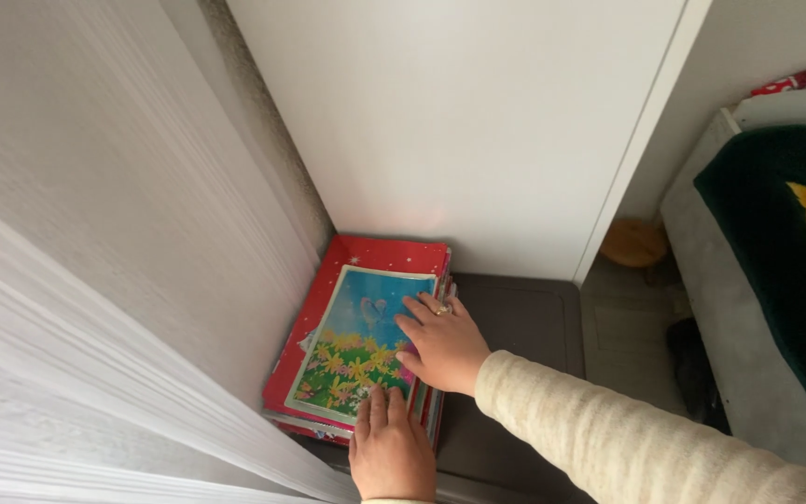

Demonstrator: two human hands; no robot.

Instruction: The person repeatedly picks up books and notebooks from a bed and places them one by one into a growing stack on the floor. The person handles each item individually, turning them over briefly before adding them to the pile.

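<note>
A stack of thin books (328, 327) lies on a dark grey surface (524, 322) in the corner between a white curtain and a white panel. The top book has a red starred cover with a picture of blue sky and yellow flowers. My right hand (442, 345), in a cream sleeve and with a ring on one finger, rests flat on the right side of the top cover, fingers spread. My left hand (390, 453) presses palm down on the stack's near edge. Neither hand grips anything.
A white curtain (95, 280) fills the left side. A white cabinet panel (478, 121) stands behind the stack. At right is a grey sofa edge (711, 308) with a dark green blanket (785, 252). A round wooden object (634, 243) sits on the floor behind.
</note>
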